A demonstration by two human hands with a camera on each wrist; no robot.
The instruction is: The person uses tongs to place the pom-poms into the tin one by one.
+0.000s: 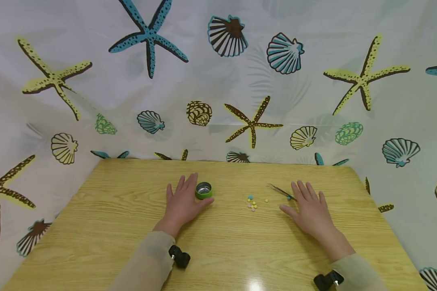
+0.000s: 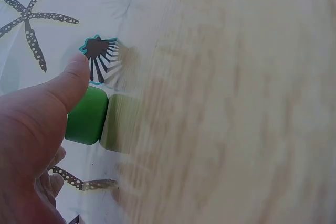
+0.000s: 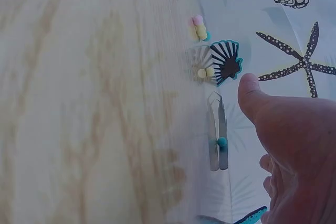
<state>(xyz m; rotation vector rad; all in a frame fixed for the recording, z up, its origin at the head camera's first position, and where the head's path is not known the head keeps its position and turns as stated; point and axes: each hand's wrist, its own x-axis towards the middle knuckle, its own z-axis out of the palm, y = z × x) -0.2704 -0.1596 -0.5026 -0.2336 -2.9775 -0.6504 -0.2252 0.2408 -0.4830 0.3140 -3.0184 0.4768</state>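
Note:
My left hand [image 1: 183, 204] lies with spread fingers just left of a small round green tin [image 1: 204, 195], which has a silvery inside. In the left wrist view the thumb [image 2: 71, 85] shows in front of the green tin [image 2: 86, 116]; contact cannot be told. My right hand [image 1: 311, 212] rests with its fingers stretched out, near a pair of metal tweezers [image 1: 279, 190]. A small blue ball [image 1: 288, 198] sits beside the tweezers. In the right wrist view the tweezers [image 3: 223, 124] lie apart from the thumb [image 3: 252, 90]. Neither hand holds anything.
Several small yellow and pink balls [image 1: 254, 206] and another blue ball [image 1: 250, 197] cluster between the hands. One yellow ball [image 1: 266, 200] lies apart, nearer the tweezers. Behind the wooden table [image 1: 218, 250] hangs a cloth [image 1: 189, 81] printed with shells and starfish.

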